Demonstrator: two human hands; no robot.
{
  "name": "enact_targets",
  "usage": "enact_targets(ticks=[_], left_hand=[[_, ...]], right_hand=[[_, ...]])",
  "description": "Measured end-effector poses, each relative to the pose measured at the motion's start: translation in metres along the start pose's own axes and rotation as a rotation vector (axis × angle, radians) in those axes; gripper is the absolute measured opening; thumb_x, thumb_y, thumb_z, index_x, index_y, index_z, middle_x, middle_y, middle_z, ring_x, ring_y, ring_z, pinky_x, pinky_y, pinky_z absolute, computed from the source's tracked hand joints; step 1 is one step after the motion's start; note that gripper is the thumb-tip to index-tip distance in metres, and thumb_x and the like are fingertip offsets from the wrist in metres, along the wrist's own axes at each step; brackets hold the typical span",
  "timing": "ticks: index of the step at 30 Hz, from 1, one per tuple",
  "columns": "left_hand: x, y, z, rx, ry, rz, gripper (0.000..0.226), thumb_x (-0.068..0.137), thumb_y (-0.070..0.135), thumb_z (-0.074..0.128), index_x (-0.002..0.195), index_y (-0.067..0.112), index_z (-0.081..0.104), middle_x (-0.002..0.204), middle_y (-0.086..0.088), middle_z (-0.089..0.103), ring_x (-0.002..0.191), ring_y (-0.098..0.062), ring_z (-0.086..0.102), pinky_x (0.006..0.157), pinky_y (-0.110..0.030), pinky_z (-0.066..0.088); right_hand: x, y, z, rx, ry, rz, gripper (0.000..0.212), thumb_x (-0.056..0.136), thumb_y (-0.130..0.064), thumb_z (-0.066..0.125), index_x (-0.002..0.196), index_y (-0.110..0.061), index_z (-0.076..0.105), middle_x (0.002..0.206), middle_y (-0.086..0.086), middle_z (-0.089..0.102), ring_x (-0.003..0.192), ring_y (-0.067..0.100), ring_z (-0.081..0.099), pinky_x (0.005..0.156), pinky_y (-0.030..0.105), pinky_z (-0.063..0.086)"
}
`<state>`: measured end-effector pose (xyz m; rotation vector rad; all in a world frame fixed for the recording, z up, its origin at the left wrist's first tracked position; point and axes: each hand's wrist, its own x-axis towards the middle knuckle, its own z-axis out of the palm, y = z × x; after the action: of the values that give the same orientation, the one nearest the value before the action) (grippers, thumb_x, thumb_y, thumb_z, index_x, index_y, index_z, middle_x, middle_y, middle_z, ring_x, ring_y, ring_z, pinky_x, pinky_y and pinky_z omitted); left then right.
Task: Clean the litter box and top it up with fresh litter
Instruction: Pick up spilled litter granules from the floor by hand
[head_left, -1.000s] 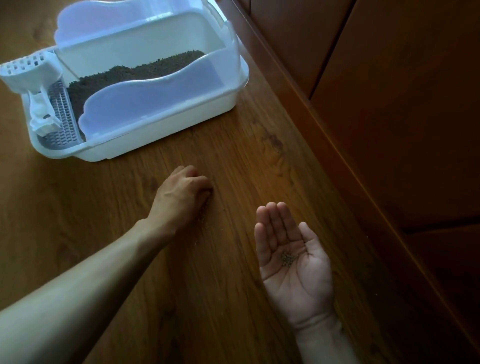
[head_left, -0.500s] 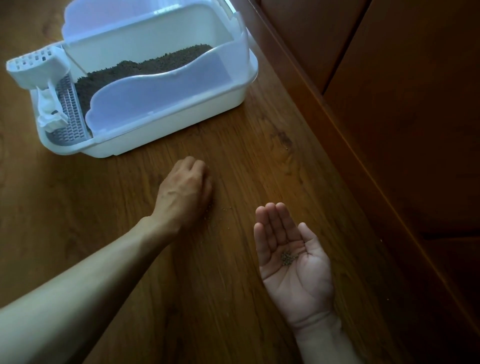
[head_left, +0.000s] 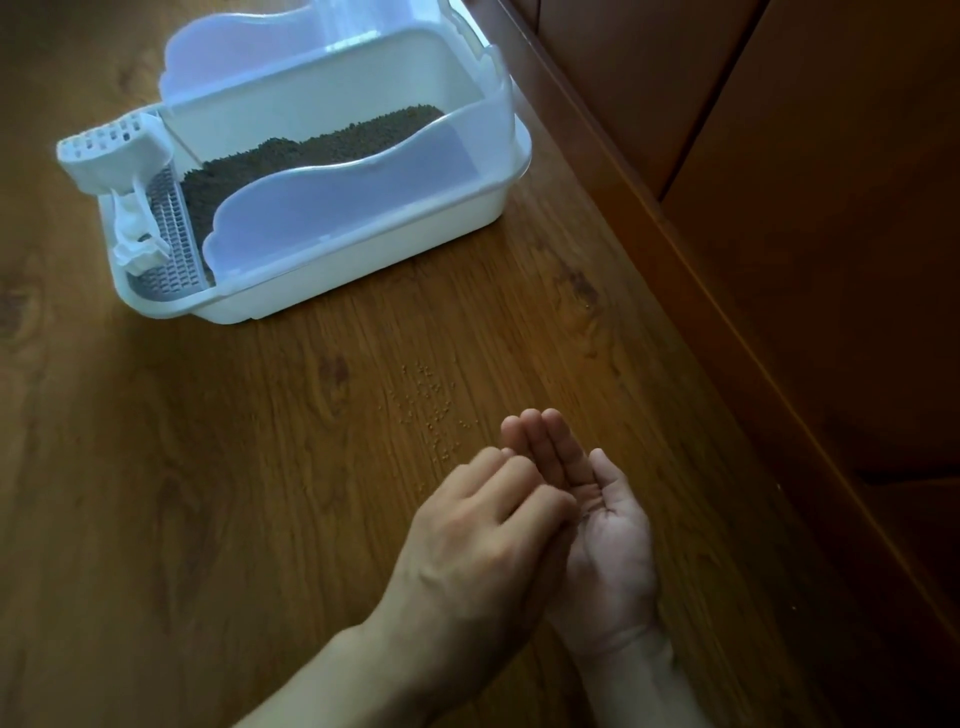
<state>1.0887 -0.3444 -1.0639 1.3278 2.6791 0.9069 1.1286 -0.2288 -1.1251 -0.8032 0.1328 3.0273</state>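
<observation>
Your left hand (head_left: 483, 540) has left the floor, where it was half a second ago, and now sits knuckles-up over your right hand (head_left: 608, 545), its curled fingertips bunched above the palm; whether they pinch any grains is hidden. Your right hand stays open, palm up, fingers straight. Just beyond it, scattered litter grains (head_left: 431, 410) dot the wooden floor (head_left: 208, 467). The litter box (head_left: 332, 171), filled with dark litter (head_left: 311, 156), stands at upper left.
</observation>
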Motion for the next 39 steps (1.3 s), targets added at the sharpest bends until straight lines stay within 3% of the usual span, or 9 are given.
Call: enact_targets(ticks=[4, 7, 9, 12, 16, 23, 29, 33, 39], left_hand=[[-0.002, 0.001, -0.001, -0.079, 0.077, 0.018, 0.017, 0.099, 0.026, 0.059, 0.099, 0.017, 0.073, 0.09, 0.003, 0.059, 0.08, -0.011, 0.05, 0.064, -0.03, 0.046], [-0.002, -0.016, -0.007, -0.204, 0.237, -0.204, 0.011, 0.095, 0.025, 0.061, 0.093, 0.02, 0.07, 0.088, 0.008, 0.057, 0.079, -0.007, 0.057, 0.064, -0.022, 0.049], [-0.001, -0.041, -0.005, -0.198, 0.314, -0.4, 0.007, 0.094, 0.027, 0.059, 0.093, 0.024, 0.065, 0.088, 0.01, 0.059, 0.08, -0.004, 0.059, 0.065, -0.022, 0.053], [-0.001, -0.083, 0.014, -0.106, 0.232, -0.56, 0.013, 0.088, 0.028, 0.061, 0.095, 0.021, 0.068, 0.089, 0.007, 0.06, 0.08, -0.004, 0.059, 0.067, -0.03, 0.058], [0.006, -0.109, 0.033, 0.088, 0.064, -0.511, 0.016, 0.085, 0.022, 0.072, 0.1, 0.024, 0.071, 0.093, 0.008, 0.052, 0.083, -0.007, 0.052, 0.066, -0.026, 0.053], [0.023, -0.116, 0.031, 0.249, -0.023, -0.367, 0.012, 0.084, 0.031, 0.071, 0.095, 0.026, 0.074, 0.09, 0.01, 0.043, 0.082, -0.007, 0.041, 0.06, -0.016, 0.031], [0.02, -0.122, 0.036, 0.265, -0.071, -0.328, 0.011, 0.085, 0.034, 0.068, 0.089, 0.026, 0.072, 0.09, 0.01, 0.044, 0.083, -0.007, 0.041, 0.061, -0.019, 0.034], [0.021, -0.12, 0.038, 0.285, -0.052, -0.273, 0.005, 0.087, 0.026, 0.068, 0.084, 0.022, 0.069, 0.087, 0.008, 0.046, 0.079, -0.007, 0.041, 0.058, -0.019, 0.035], [0.033, -0.121, 0.038, 0.368, -0.124, -0.146, 0.015, 0.09, 0.031, 0.058, 0.089, 0.022, 0.07, 0.091, 0.001, 0.057, 0.08, -0.008, 0.04, 0.059, -0.022, 0.036]], right_hand=[[-0.003, -0.004, -0.003, -0.003, 0.035, -0.023, 0.055, 0.102, -0.035, 0.032, 0.115, 0.004, 0.068, 0.119, 0.023, 0.067, 0.115, 0.034, 0.063, 0.092, 0.047, 0.055], [0.0, -0.008, -0.007, -0.073, 0.037, -0.045, 0.061, 0.103, -0.038, 0.023, 0.126, 0.005, 0.06, 0.13, 0.023, 0.06, 0.13, 0.033, 0.052, 0.107, 0.046, 0.043], [0.0, -0.012, -0.01, -0.065, 0.029, -0.054, 0.062, 0.104, -0.039, 0.022, 0.127, 0.004, 0.06, 0.132, 0.022, 0.059, 0.131, 0.033, 0.05, 0.107, 0.046, 0.043], [0.0, -0.015, -0.013, -0.034, 0.008, -0.049, 0.062, 0.105, -0.039, 0.021, 0.126, 0.003, 0.061, 0.131, 0.021, 0.06, 0.13, 0.032, 0.051, 0.104, 0.045, 0.046], [0.0, -0.013, -0.012, -0.064, -0.016, -0.042, 0.064, 0.105, -0.04, 0.018, 0.128, 0.003, 0.059, 0.133, 0.021, 0.059, 0.133, 0.032, 0.049, 0.107, 0.045, 0.043], [-0.004, -0.017, -0.02, -0.017, -0.067, -0.031, 0.062, 0.104, -0.039, 0.022, 0.126, 0.003, 0.061, 0.131, 0.021, 0.06, 0.131, 0.032, 0.051, 0.104, 0.045, 0.046], [-0.004, -0.016, -0.02, -0.035, -0.062, -0.032, 0.06, 0.103, -0.038, 0.023, 0.126, 0.003, 0.061, 0.131, 0.021, 0.06, 0.13, 0.033, 0.051, 0.104, 0.045, 0.046], [-0.004, -0.017, -0.018, -0.031, -0.042, -0.04, 0.06, 0.103, -0.038, 0.025, 0.123, 0.003, 0.064, 0.128, 0.021, 0.062, 0.128, 0.032, 0.054, 0.1, 0.045, 0.049], [-0.003, -0.015, -0.015, -0.01, -0.027, -0.058, 0.059, 0.103, -0.038, 0.026, 0.118, 0.003, 0.067, 0.123, 0.021, 0.065, 0.121, 0.034, 0.059, 0.093, 0.046, 0.054]])
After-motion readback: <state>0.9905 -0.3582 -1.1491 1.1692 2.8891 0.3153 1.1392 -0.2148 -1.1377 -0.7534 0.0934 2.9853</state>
